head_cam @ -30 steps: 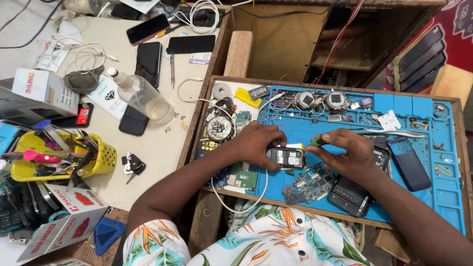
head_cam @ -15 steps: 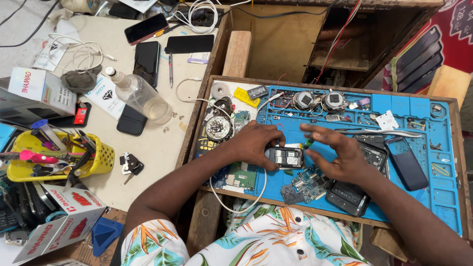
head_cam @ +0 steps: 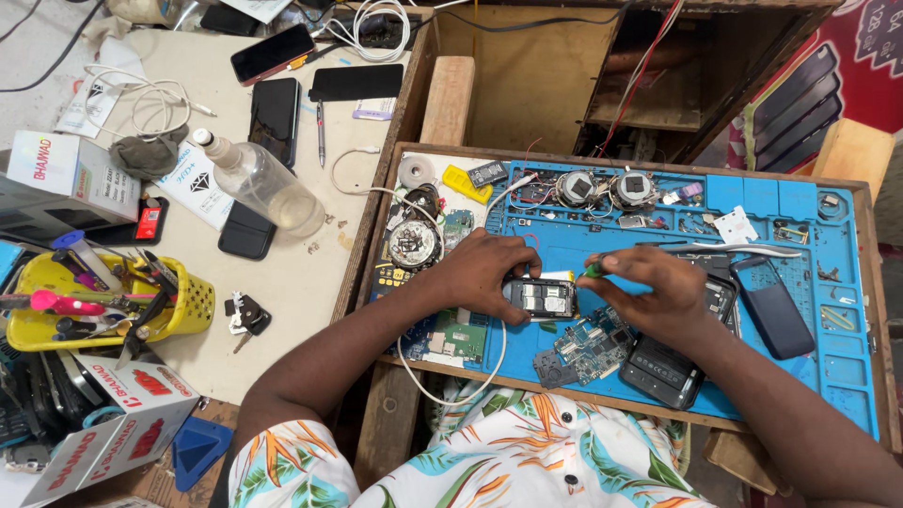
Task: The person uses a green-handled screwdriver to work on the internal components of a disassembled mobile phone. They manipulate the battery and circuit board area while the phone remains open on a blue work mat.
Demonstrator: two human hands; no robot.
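the left hand (head_cam: 484,273) clamps a small opened phone body with a dark frame and bare metal insides (head_cam: 539,298) flat against the blue silicone repair mat (head_cam: 837,362), fingers curled over its left end and thumb along the near edge. the right hand (head_cam: 658,292) pinches a slim tool with a green handle (head_cam: 594,270) between thumb and forefinger, its end pointing down at the phone's upper right corner; the tip itself is hidden, so whether it is seated in a screw cannot be told. the step looks like work on a fastener or small part at that corner. the next move seems to call for a steady hold-down from the left hand and fine, upright pressure from the right, since a loose green circuit board (head_cam: 591,346) and a black keypad phone (head_cam: 661,369) lie just beside the work, while a dark blue phone back cover (head_cam: 771,306) rests further right. a clear plastic bottle (head_cam: 259,183) lies well apart on the pale worktop (head_cam: 292,282).
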